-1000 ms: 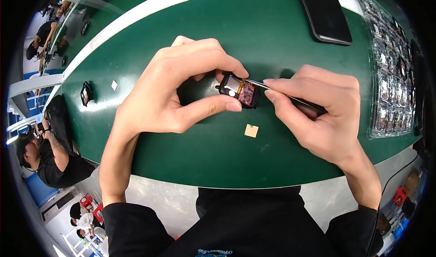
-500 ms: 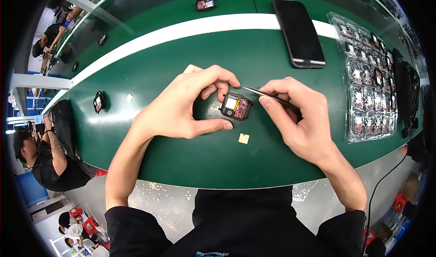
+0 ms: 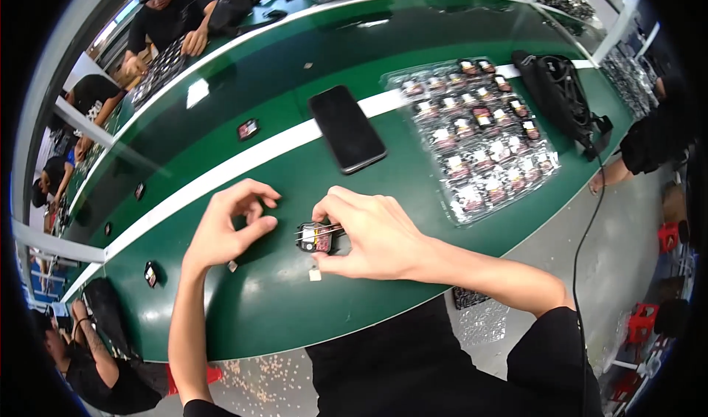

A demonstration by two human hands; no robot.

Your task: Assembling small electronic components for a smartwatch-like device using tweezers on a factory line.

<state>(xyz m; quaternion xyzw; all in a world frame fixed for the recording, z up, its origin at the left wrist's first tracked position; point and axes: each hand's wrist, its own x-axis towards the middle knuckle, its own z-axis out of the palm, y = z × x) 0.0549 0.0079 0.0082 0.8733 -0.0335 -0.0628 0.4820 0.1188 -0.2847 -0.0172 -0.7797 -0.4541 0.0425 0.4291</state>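
Observation:
My right hand (image 3: 380, 236) grips a small black device casing (image 3: 315, 244) by its edges, thumb on the near side and fingers on the far side. Inside the casing show a red circuit board and a white part. Thin metal tweezers (image 3: 304, 233) stick out from the same hand across the casing. To the left, my left hand (image 3: 228, 225) holds nothing, its fingers curved and apart just above the table. A small pale yellow square (image 3: 315, 274) lies beside my right thumb. Near my left wrist is another small pale piece (image 3: 232, 266).
Beyond my hands lies a black phone (image 3: 346, 129). A clear plastic tray (image 3: 453, 214) of similar devices is on the right, with a black bag (image 3: 564, 96) past it. Another device (image 3: 151, 274) rests at left. Across the green table (image 3: 273, 314), a person handles another tray.
The view has swung to the right. My right hand has taken hold of the casing while keeping the tweezers. My left hand has moved away from the casing.

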